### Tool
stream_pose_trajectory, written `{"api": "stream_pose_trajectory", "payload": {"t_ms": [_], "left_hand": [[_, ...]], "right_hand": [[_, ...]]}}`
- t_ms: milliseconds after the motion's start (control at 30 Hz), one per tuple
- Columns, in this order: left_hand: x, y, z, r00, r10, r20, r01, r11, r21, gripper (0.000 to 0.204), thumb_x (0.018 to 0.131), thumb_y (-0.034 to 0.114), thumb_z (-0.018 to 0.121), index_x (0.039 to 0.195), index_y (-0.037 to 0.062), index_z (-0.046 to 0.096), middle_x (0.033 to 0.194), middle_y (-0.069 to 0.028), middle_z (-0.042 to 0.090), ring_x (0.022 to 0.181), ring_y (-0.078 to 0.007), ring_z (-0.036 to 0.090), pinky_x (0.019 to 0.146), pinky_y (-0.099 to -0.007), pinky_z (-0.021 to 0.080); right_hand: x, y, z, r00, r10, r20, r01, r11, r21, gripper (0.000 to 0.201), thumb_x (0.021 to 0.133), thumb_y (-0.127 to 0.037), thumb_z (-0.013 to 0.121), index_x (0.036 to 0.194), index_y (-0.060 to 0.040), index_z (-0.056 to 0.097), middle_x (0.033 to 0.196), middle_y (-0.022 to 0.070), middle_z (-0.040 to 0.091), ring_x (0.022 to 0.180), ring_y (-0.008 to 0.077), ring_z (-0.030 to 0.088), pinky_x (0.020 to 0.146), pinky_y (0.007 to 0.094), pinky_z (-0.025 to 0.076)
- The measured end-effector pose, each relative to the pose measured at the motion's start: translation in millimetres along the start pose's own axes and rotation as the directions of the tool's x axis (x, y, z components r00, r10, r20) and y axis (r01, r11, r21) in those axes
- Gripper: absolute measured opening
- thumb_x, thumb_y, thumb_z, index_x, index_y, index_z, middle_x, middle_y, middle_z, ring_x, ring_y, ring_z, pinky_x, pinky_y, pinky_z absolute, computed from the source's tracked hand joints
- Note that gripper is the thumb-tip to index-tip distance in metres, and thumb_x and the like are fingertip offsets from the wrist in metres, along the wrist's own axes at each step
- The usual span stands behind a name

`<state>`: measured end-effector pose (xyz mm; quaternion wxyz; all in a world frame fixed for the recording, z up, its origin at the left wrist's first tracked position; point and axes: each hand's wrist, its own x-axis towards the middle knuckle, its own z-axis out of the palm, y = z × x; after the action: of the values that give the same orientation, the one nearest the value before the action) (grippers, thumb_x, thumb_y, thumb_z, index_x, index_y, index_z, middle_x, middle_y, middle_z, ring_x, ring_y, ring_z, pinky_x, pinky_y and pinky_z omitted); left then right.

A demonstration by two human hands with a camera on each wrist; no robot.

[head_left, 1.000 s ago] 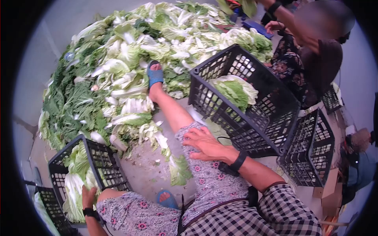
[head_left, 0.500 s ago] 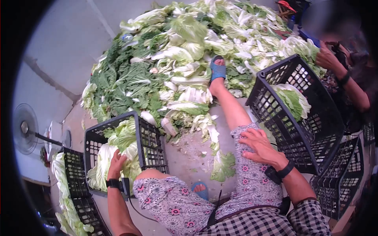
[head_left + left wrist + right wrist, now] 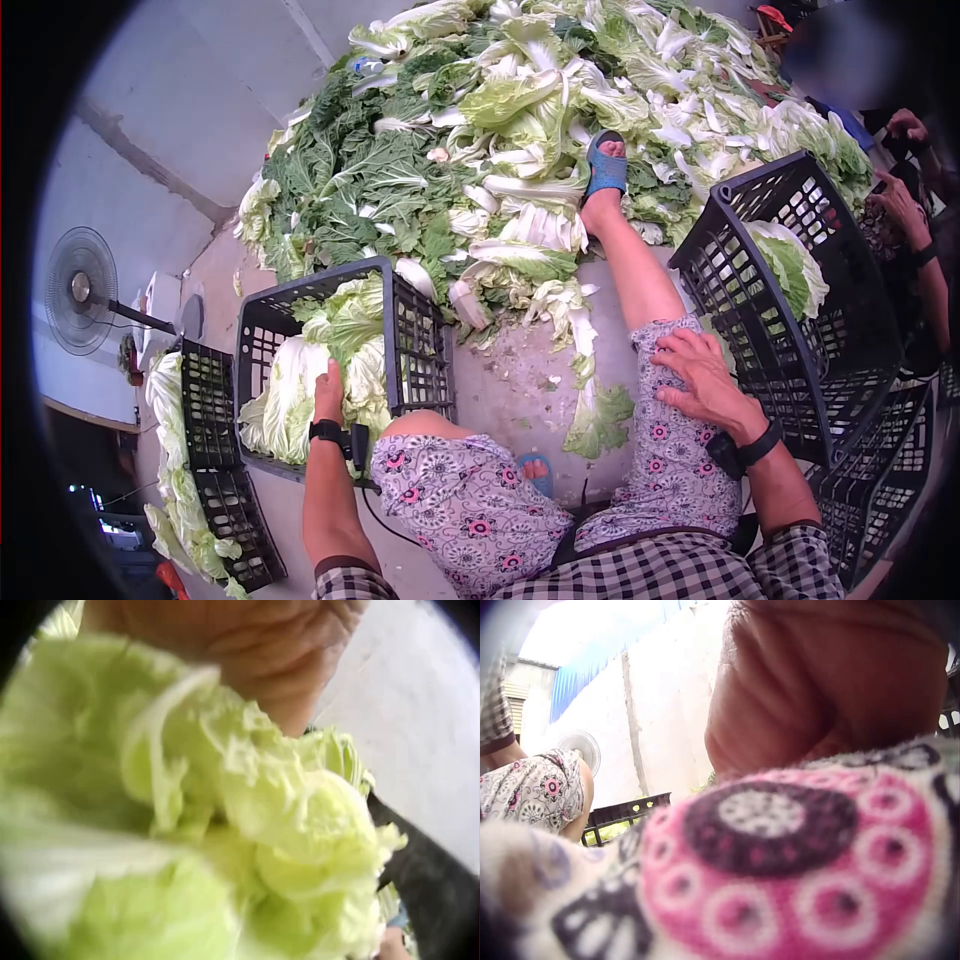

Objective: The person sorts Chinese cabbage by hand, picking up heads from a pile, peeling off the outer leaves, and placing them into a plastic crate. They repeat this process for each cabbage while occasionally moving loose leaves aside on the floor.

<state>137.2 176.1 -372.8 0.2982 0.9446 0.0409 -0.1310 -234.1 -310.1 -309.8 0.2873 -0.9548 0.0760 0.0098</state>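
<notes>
Left hand (image 3: pixel 328 395) is resting against a cabbage (image 3: pixel 288 395) inside the left black crate (image 3: pixel 393 330), its fingers mostly hidden, so I can't tell whether it's clamping; right hand (image 3: pixel 712 383) is lying well apart on the right trouser leg (image 3: pixel 665 470), fingers loosely spread and holding nothing. Main risk: if the left is catching only outer leaves, they could be tearing and letting the head drop, since the right isn't supporting it. Second: the crate edge is sitting near the black wrist box (image 3: pixel 357 447), so a sideways pull could snag it.
</notes>
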Motion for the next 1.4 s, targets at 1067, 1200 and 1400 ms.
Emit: {"api": "stream_pose_trajectory", "payload": {"t_ms": [1067, 1200, 1400], "left_hand": [[-50.8, 56.2, -67.5, 0.966, 0.091, 0.243, -0.146, 0.965, 0.219, 0.062, 0.071, 0.032, 0.075, 0.118, -0.0048, 0.055, 0.107, -0.0214, 0.064, 0.098, -0.0288, 0.063, 0.085, -0.0359, 0.048], [-31.2, 40.1, -85.2, 0.992, 0.067, 0.109, -0.058, 0.995, -0.081, 0.078, 0.079, 0.044, 0.068, 0.136, -0.0013, 0.04, 0.137, -0.0193, 0.044, 0.127, -0.0294, 0.041, 0.098, -0.0421, 0.038], [12.4, 34.5, -68.5, 0.983, 0.124, 0.135, -0.116, 0.991, -0.067, 0.081, 0.08, 0.042, 0.068, 0.139, -0.0016, 0.034, 0.14, -0.0191, 0.041, 0.128, -0.0287, 0.04, 0.1, -0.0404, 0.037]], "right_hand": [[3.1, -7.8, -3.1, 0.996, -0.05, -0.068, 0.045, 0.996, -0.071, 0.048, 0.067, -0.02, 0.07, 0.111, -0.0038, 0.059, 0.122, 0.013, 0.054, 0.121, 0.0316, 0.042, 0.103, 0.0446, 0.027], [5.5, -11.0, -1.7, 0.999, -0.01, -0.05, 0.007, 0.998, -0.055, 0.05, 0.066, -0.017, 0.07, 0.113, -0.0034, 0.059, 0.124, 0.0145, 0.053, 0.123, 0.0343, 0.04, 0.104, 0.0446, 0.027], [9.9, -21.1, -5.9, 0.999, 0.018, -0.04, -0.021, 0.997, -0.07, 0.047, 0.068, -0.019, 0.067, 0.112, -0.0026, 0.059, 0.123, 0.0157, 0.053, 0.121, 0.0359, 0.041, 0.105, 0.0441, 0.026]]}}
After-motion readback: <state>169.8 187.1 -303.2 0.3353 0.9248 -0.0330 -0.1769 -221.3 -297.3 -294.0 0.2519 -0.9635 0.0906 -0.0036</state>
